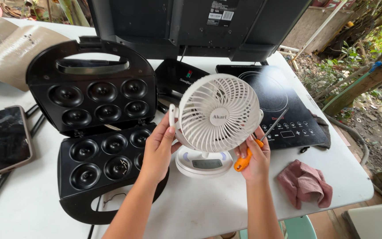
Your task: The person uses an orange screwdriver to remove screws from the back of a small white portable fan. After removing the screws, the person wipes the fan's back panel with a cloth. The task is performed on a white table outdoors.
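A small white desk fan (219, 114) stands on its round base (204, 164) in the middle of a white table (200, 208). My left hand (158, 148) grips the left side of the fan's round grille. My right hand (255, 155) touches the grille's lower right edge while holding an orange-handled screwdriver (249, 157), its metal shaft pointing up and to the right.
An open black donut maker (98, 128) lies to the left. A phone (3, 139) rests at the far left. A black induction cooktop (279, 104) sits behind right, a pink cloth (305, 182) at front right, and a large black appliance (200, 26) at the back.
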